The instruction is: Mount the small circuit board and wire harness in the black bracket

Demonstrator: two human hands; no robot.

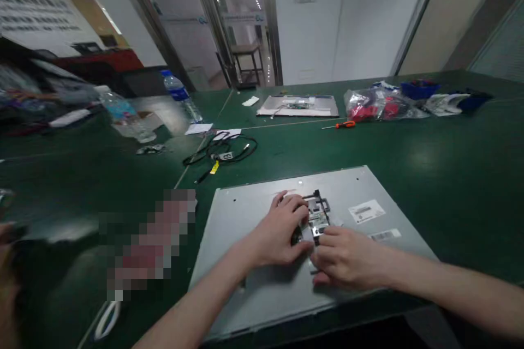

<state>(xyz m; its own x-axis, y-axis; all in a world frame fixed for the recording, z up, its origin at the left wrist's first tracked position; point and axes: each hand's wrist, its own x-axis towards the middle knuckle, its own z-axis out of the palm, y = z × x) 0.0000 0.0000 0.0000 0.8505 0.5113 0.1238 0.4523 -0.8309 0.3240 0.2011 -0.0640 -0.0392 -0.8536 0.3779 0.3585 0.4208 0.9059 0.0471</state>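
A grey metal panel, the back of a flat screen, lies on the green table in front of me. At its middle sits a small circuit board in a black frame. My left hand rests on the board's left side with its fingers curled onto it. My right hand is just below the board, fingers bent and pinched at its lower edge. White barcode labels are stuck to the panel to the right of the board.
Behind the panel lie a coil of black cable, an orange-handled screwdriver, a second panel, plastic bags of parts and two water bottles. A person's hand shows at far left.
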